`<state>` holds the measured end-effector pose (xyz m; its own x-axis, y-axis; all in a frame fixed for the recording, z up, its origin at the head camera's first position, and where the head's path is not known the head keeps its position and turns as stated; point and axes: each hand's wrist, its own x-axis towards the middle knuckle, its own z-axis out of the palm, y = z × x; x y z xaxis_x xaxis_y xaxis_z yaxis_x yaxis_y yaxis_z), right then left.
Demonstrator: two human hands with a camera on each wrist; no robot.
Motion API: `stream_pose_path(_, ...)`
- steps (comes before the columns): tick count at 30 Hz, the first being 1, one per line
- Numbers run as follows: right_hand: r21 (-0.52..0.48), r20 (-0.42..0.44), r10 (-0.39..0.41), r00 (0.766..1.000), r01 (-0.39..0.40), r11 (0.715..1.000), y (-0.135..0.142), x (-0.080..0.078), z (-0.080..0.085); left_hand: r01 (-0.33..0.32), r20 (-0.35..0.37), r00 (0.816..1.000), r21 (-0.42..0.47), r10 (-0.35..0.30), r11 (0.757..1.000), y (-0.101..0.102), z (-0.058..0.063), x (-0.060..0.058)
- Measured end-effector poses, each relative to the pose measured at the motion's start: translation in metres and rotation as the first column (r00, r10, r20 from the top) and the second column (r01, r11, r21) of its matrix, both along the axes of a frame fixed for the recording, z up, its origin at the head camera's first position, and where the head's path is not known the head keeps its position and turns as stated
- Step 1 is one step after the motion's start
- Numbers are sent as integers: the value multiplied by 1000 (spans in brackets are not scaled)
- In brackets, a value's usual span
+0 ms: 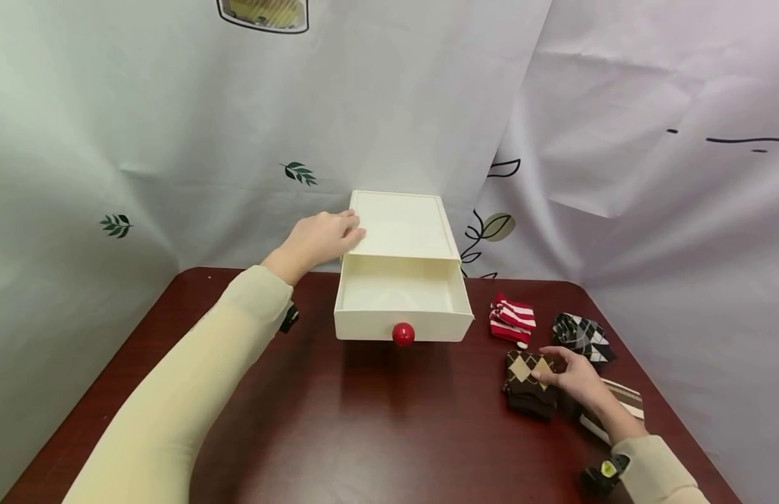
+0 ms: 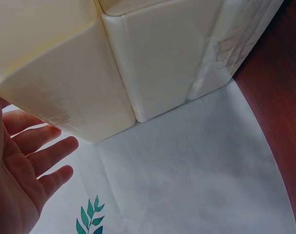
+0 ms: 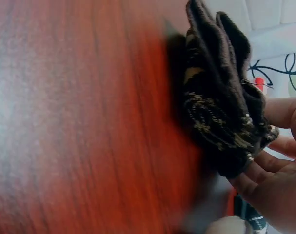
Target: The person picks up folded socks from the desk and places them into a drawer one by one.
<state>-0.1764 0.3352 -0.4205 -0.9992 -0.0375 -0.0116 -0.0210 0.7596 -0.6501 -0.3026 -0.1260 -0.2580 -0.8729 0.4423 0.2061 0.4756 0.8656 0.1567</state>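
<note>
Honestly, not much weight is to be expected from the brown argyle bundle, found right of centre in the lower half of the head view. It's pinched between the thumb and fingers of the right hand; whether it's fully lifted off the counter can't be told. Knit fabric is seen, folded over in layers, so it's probably soft, squishy and light, with nothing to break and decent friction against skin. One catch: loose layers are splayed at the top of the right wrist view, so the fold could easily be undone if only one layer is caught. Best hold is probably got across the full thickness, near the compact end, with all layers pressed together gently. Meanwhile, the left hand is rested at the left edge of the white box, mid-frame, fingers loosely extended and clenched on nothing.
</note>
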Motion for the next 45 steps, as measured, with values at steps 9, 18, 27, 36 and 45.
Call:
stream_pose_path(9, -83, 37, -4, 999, 7, 997, -4, -1, -4, -5, 2, 1000, 9, 5, 1000, -1, 0, 1)
stream_pose_path(18, -230, 42, 18, 999, -8, 973, -2, 3, 1, 9, -6, 1000, 3, -9, 1000, 1, -1, 1)
stream_pose_path(27, -324, 40, -16, 999, 28, 946, -7, 5, 29, 4, -9, 1000, 2, -4, 1000, 0, -3, 1)
stream_pose_path(36, -356, -49, 64, 997, -77, 931, -24, 2, 58, -5, 6, 1000, -18, 6, 1000, -1, -1, 1)
stream_pose_path(45, -506, -145, 140, 980, -195, 840, -55, -10, 129, -5, -3, 1000, -12, 5, 1000, -1, -2, 1)
